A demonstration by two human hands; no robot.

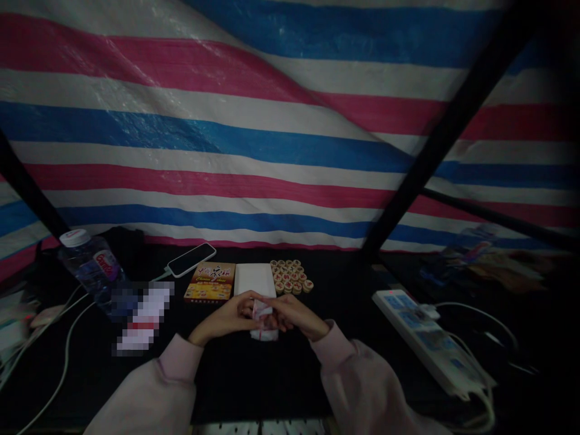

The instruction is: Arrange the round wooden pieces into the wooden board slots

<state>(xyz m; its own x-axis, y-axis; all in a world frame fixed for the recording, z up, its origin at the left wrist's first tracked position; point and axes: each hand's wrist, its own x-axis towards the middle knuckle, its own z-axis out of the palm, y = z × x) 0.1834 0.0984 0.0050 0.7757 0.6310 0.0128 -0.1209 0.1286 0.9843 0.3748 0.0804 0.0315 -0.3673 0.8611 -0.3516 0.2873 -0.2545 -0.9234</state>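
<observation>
Both hands meet low in the centre, around a small folded pale sheet with red or pink markings (265, 333). My left hand (226, 318) grips its left side, fingers curled. From the other side, my right hand (296, 314) has its fingers closed on the sheet too. Whether it is paper or thin plastic I cannot tell. Just beyond the hands lies a white box or lid (254, 280). Left of that is a yellow-brown Chinese chess box (210, 282); to the right, several round chess pieces (292, 276) sit in close rows.
A white phone (191, 260) on a cable lies behind the chess box. At left stands a large bottle (97, 266), near a blurred-out item (145, 317). A power strip (421, 338) with cables runs along the right. Striped sheeting (226, 139) hangs behind the black table (254, 386).
</observation>
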